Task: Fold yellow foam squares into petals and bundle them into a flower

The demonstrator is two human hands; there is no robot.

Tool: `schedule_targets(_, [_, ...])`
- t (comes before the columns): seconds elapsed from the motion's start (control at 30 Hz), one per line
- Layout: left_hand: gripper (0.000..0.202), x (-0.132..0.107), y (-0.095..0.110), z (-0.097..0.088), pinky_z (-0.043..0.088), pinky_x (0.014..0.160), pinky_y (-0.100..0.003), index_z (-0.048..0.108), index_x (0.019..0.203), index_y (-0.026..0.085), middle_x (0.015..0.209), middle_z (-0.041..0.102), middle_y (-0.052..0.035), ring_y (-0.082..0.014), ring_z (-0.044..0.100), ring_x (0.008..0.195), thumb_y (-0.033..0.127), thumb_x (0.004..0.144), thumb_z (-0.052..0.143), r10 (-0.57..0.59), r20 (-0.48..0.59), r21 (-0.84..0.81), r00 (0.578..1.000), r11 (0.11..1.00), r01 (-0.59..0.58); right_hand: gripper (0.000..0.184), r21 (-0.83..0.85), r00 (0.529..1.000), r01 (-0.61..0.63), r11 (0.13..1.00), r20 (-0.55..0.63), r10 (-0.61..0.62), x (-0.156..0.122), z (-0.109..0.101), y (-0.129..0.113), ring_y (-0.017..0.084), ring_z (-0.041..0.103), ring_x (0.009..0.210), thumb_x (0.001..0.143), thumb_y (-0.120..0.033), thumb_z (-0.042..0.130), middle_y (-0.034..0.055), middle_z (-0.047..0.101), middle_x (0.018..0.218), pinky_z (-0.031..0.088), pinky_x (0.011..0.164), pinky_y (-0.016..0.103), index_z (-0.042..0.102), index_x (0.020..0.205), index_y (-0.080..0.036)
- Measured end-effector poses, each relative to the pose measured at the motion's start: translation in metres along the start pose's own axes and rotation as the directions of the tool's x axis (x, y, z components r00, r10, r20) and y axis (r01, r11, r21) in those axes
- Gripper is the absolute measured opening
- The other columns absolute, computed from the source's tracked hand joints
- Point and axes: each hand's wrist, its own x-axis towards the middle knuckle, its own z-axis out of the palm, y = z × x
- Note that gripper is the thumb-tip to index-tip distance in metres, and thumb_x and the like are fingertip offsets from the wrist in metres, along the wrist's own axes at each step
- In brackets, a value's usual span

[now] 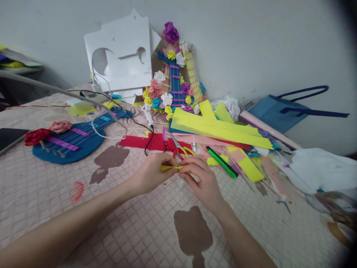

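Observation:
Near the middle of the table, my left hand (154,171) pinches a small strip of yellow crepe paper (170,168) between thumb and fingers. The fingertips of my right hand (199,176) are closed on the other end of the same strip. Just beyond my hands lie scissors (178,146) with red and yellow handles, resting by a red paper strip (139,142). A green box cutter (223,163) lies to the right of my right hand. A small pale object under my fingertips is too blurred to name.
At left lies a blue paper guitar (72,143) with paper flowers. Flower-covered guitars (175,82) lean on the wall beside a white cut-out board (122,56). A glue gun (147,114) with a black cord stands behind. Yellow paper sheets (217,126) and a blue bag (281,109) are at right.

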Motion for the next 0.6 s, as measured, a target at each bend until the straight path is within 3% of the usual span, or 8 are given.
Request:
schedule_targets(0.4, [0.013,0.0046,0.0028,-0.0032,0.044,0.053,-0.018,0.065,0.068,0.013,0.063,0.063,-0.0009,-0.0098,0.055,0.059,0.024,0.073,0.062,-0.076,0.136,-0.203,0.988,0.974,0.103,0.012,-0.001,0.999,0.006,1.000,0.040,-0.006,-0.0003,0.0002,-0.0001,0.019,0.055,0.086,0.088,-0.019,0.052,0.0039,0.059,0.084,0.045,0.077,0.035,0.061,0.081,-0.022])
schedule_targets(0.6, [0.011,0.0045,0.0033,-0.0023,0.043,0.054,-0.019,0.065,0.070,0.012,0.064,0.064,-0.0011,-0.0100,0.055,0.059,0.023,0.073,0.062,-0.105,0.130,-0.201,0.986,0.971,0.130,0.011,-0.021,0.999,0.017,1.000,0.038,-0.017,-0.0025,0.0009,0.0017,0.019,0.055,0.086,0.088,-0.020,0.052,0.0045,0.060,0.087,0.045,0.078,0.036,0.061,0.082,-0.023])
